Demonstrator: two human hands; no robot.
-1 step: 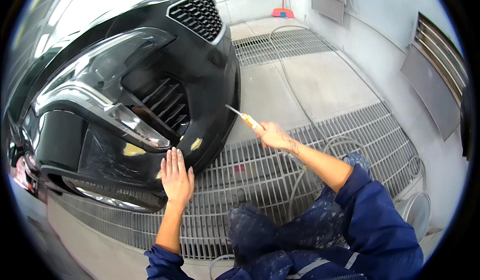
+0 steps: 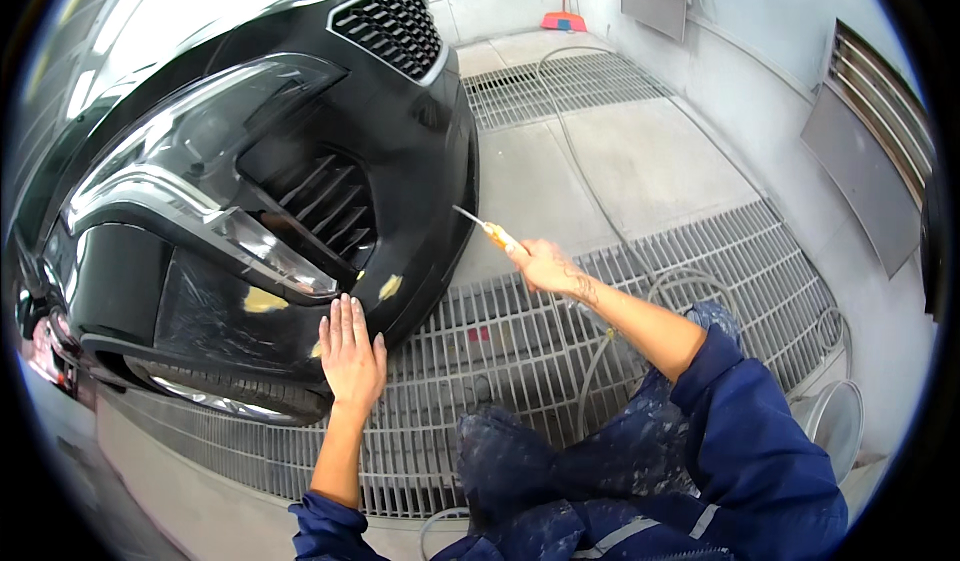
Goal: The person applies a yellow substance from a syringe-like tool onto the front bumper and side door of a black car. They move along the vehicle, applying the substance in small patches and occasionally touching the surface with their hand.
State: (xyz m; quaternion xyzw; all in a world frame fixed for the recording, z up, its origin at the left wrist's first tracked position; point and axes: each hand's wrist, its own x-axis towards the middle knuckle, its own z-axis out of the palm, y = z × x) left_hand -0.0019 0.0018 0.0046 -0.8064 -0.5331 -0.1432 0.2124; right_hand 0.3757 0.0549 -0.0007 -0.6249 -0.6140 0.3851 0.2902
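Observation:
My left hand (image 2: pixel 352 359) lies flat with fingers stretched out on the scuffed corner of a black car bumper (image 2: pixel 425 196). Around its fingertips are small yellow filler patches, with a bigger filler patch (image 2: pixel 264 300) to the left and another yellow spot (image 2: pixel 390 287) just to the right. In my right hand (image 2: pixel 548 267) is a screwdriver-like tool (image 2: pixel 497 236) with a yellow-orange handle, gripped in a closed fist. Its thin metal shaft points up and left, the tip close to the bumper's outer edge; whether it touches cannot be made out.
Above the bumper corner sit the headlight (image 2: pixel 190 151) and a grille (image 2: pixel 392 31). A front tyre (image 2: pixel 235 391) is at lower left. Metal floor grating (image 2: pixel 540 331) runs beneath me, crossed by a grey hose (image 2: pixel 590 186). A bucket (image 2: pixel 832 421) stands right; a red dustpan (image 2: pixel 563 23) lies far back.
The whole view has shifted very slightly. Both hands and the tool hold the same places.

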